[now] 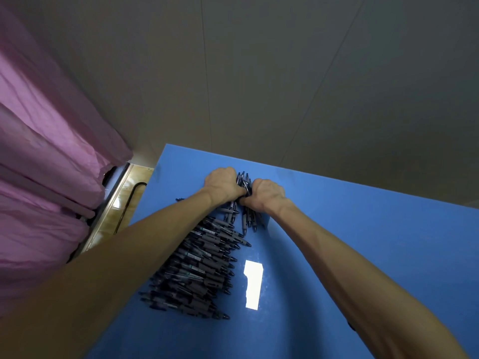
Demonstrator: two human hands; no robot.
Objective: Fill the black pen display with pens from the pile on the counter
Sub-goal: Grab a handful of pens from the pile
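Both hands, left hand [225,183] and right hand [265,194], clamp one bundle of pens [244,183] at the far end of the pile of pens [204,257] on the blue tabletop [337,229], bundle pointing away, display unseen.

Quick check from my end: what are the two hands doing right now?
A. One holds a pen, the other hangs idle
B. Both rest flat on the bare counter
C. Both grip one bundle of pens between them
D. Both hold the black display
C: the left hand and right hand are curled round one bundle of pens at the far end of the pile on the blue counter.
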